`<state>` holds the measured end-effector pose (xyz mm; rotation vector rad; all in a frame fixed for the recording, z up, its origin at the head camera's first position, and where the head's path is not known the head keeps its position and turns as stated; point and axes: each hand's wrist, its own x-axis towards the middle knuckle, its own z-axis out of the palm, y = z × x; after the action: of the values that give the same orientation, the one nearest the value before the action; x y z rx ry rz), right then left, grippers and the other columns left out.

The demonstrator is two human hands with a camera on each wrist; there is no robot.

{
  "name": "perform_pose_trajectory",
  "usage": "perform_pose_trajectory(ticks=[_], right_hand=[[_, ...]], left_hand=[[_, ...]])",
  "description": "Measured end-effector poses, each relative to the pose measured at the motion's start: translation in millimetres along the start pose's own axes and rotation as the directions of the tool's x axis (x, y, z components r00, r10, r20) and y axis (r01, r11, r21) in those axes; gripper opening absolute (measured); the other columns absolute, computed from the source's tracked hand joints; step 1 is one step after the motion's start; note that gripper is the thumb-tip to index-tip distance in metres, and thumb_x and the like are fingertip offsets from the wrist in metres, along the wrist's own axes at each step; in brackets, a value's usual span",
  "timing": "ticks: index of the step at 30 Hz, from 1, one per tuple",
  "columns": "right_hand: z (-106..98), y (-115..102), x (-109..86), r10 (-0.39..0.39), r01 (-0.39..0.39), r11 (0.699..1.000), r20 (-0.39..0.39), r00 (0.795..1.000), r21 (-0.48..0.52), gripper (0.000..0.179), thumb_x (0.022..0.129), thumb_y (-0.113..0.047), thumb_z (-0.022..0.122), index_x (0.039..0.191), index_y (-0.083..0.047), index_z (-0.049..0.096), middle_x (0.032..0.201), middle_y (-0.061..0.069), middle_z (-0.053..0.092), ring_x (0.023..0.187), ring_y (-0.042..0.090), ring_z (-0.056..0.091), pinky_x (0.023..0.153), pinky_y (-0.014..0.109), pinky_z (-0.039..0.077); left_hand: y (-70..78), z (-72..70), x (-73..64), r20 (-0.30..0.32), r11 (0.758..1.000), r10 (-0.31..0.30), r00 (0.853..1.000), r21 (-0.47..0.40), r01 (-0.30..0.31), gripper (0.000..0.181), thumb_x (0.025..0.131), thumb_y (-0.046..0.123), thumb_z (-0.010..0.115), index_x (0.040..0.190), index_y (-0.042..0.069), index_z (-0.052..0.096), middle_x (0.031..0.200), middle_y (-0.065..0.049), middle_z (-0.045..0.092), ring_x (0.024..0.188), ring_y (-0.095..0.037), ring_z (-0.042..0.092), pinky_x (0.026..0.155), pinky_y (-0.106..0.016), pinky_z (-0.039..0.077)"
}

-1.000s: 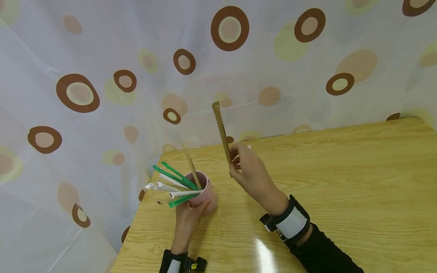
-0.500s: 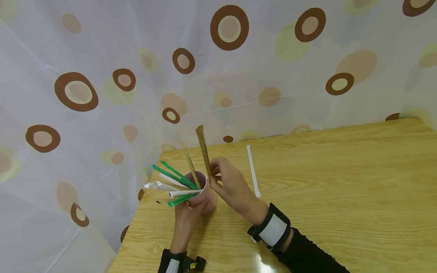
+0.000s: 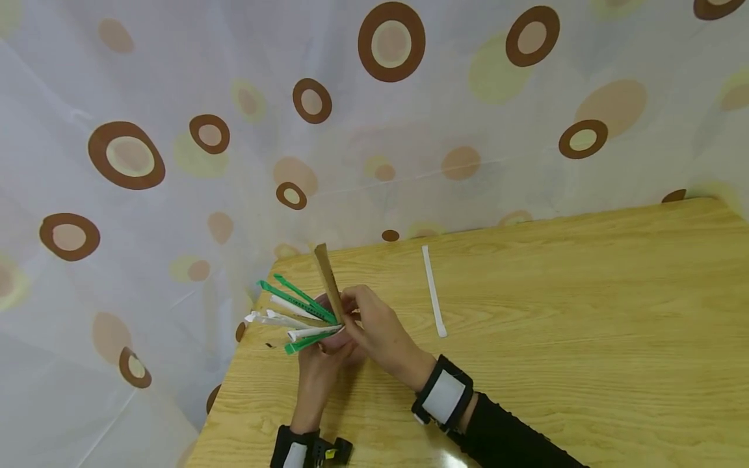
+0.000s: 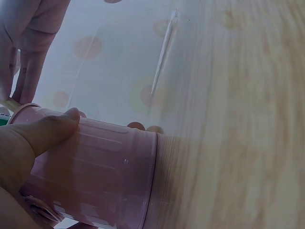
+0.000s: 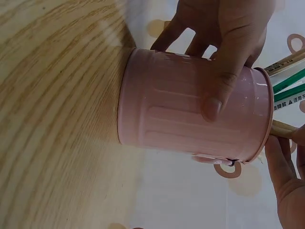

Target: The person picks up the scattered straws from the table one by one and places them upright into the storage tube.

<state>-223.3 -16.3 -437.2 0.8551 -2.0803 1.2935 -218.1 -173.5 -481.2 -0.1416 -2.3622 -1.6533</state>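
A pink ribbed metal cup (image 5: pixel 176 105) stands upright on the table, its fingers-and-thumb hold coming from my left hand (image 3: pixel 318 374). Out of its mouth fan several paper-wrapped straws: green straws (image 3: pixel 298 299), white straws (image 3: pixel 287 318) and brown ones. My right hand (image 3: pixel 383 335) pinches a brown wrapped straw (image 3: pixel 328 276) at the rim. That straw's lower end is at the cup's mouth; in the right wrist view it enters the opening. Fingers hide most of the cup in the head view.
One white wrapped straw (image 3: pixel 434 292) lies on the wooden table (image 3: pixel 556 325), right of the cup. A white curtain (image 3: pixel 351 149) with brown and yellow circles hangs along the back and left edges.
My right hand has moved left and down with the brown straw, from beside the cup to its mouth. This uncovered the white straw on the table. My left hand stays on the cup.
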Motion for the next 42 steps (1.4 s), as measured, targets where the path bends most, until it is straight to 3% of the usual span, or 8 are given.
perform_pose_trajectory(ticks=[11,21,26,30,34,38,42], right_hand=[[5.4,1.8,0.0,-0.016,0.015,0.998,-0.019,1.0,-0.061,0.032,0.093,0.006,0.068,0.122,-0.001,0.056,0.111,0.01,0.061,0.099,0.019,0.066,0.082,0.021,0.058],[2.1,2.2,3.2,-0.014,0.011,0.986,-0.015,1.0,-0.164,0.032,0.091,0.003,0.072,0.12,0.0,0.06,0.109,0.009,0.064,0.1,0.021,0.062,0.083,0.028,0.057],[-8.8,8.2,5.6,0.037,-0.041,0.992,-0.033,0.999,-0.118,0.036,0.091,0.004,0.072,0.123,0.0,0.057,0.114,0.01,0.063,0.107,0.023,0.061,0.087,0.031,0.057],[-24.1,18.4,8.4,0.137,-0.14,0.983,-0.038,0.99,-0.116,0.039,0.09,0.006,0.071,0.126,0.001,0.056,0.116,0.013,0.062,0.107,0.028,0.061,0.087,0.035,0.057],[-43.2,34.1,10.8,0.31,-0.307,0.936,-0.01,0.951,-0.171,0.04,0.091,0.004,0.071,0.127,0.002,0.056,0.115,0.016,0.062,0.106,0.032,0.061,0.086,0.041,0.056],[-63.3,53.6,8.1,0.49,-0.47,0.841,0.009,0.872,-0.266,0.04,0.093,-0.002,0.07,0.13,0.002,0.054,0.116,0.02,0.061,0.101,0.035,0.061,0.082,0.045,0.054],[-81.2,70.9,0.2,0.609,-0.573,0.753,0.013,0.793,-0.324,0.043,0.095,-0.006,0.068,0.132,0.007,0.051,0.12,0.029,0.056,0.098,0.042,0.058,0.081,0.049,0.052]], left_hand=[[-3.7,-0.1,2.1,-0.003,0.997,0.002,1.0,0.083,-0.002,0.089,0.08,0.01,0.087,0.153,0.008,0.037,0.151,-0.018,0.047,0.138,-0.033,0.046,0.112,-0.056,0.039],[-1.7,-0.4,0.4,-0.011,1.0,-0.017,1.0,0.015,0.017,0.083,0.08,0.006,0.086,0.15,0.007,0.041,0.146,-0.014,0.052,0.131,-0.03,0.052,0.107,-0.052,0.044],[-0.9,0.0,-1.3,-0.013,0.998,-0.03,0.999,0.052,0.03,0.084,0.079,0.007,0.088,0.148,0.003,0.04,0.145,-0.017,0.052,0.132,-0.034,0.051,0.108,-0.055,0.043],[-1.5,-0.2,-2.2,-0.012,0.996,-0.031,0.999,0.085,0.032,0.085,0.079,0.009,0.088,0.148,0.0,0.039,0.146,-0.02,0.05,0.135,-0.037,0.048,0.11,-0.058,0.041],[-2.8,-0.4,-2.5,-0.006,0.996,-0.023,1.0,0.087,0.023,0.083,0.08,0.011,0.088,0.147,0.0,0.04,0.145,-0.019,0.05,0.135,-0.036,0.048,0.111,-0.058,0.04],[-2.5,-0.8,-2.6,-0.002,0.998,-0.01,1.0,0.065,0.01,0.083,0.08,0.011,0.087,0.148,0.002,0.04,0.146,-0.017,0.05,0.136,-0.033,0.047,0.113,-0.056,0.039],[-2.2,-1.1,-3.1,-0.003,0.998,-0.018,1.0,0.059,0.018,0.083,0.08,0.012,0.087,0.148,0.002,0.04,0.146,-0.017,0.05,0.136,-0.033,0.047,0.112,-0.055,0.04]])
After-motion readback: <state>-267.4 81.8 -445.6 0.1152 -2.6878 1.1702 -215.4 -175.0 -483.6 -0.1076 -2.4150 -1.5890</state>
